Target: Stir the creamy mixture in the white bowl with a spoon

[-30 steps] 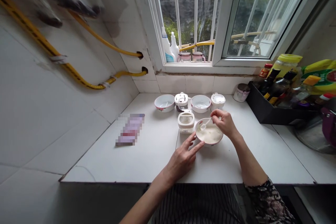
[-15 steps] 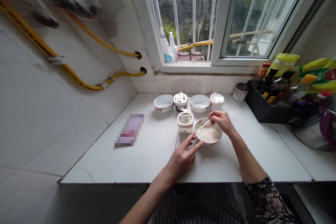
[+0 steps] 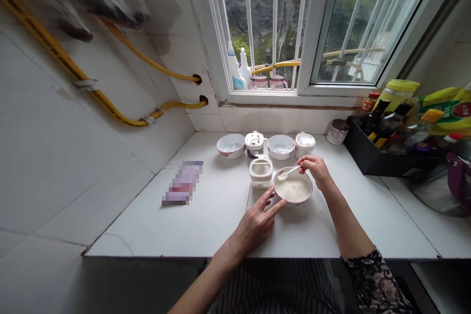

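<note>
In the head view, a bowl (image 3: 293, 190) with pale, cloudy contents stands near the middle of the white counter. My right hand (image 3: 313, 169) pinches the handle of a small white spoon (image 3: 288, 173), whose head is over the bowl's left part. Fingers spread, my left hand (image 3: 260, 218) touches the bowl's left rim with its fingertips. Just left of the bowl stands an open white container (image 3: 261, 173). Behind are a left bowl (image 3: 231, 146), a lidded container (image 3: 254, 144), another bowl (image 3: 281, 147) and a second lidded container (image 3: 304, 144).
A blurred purple packet (image 3: 183, 183) lies on the counter (image 3: 217, 225) at the left. At the right stand a small jar (image 3: 337, 131), a black box (image 3: 386, 159) of bottles and a pot (image 3: 437, 189) with a purple handle. A window (image 3: 272, 24) is behind.
The spoon has lifted slightly from the bowl's contents, and its handle lies flatter. My right hand has shifted slightly right. My left hand remains at the rim.
</note>
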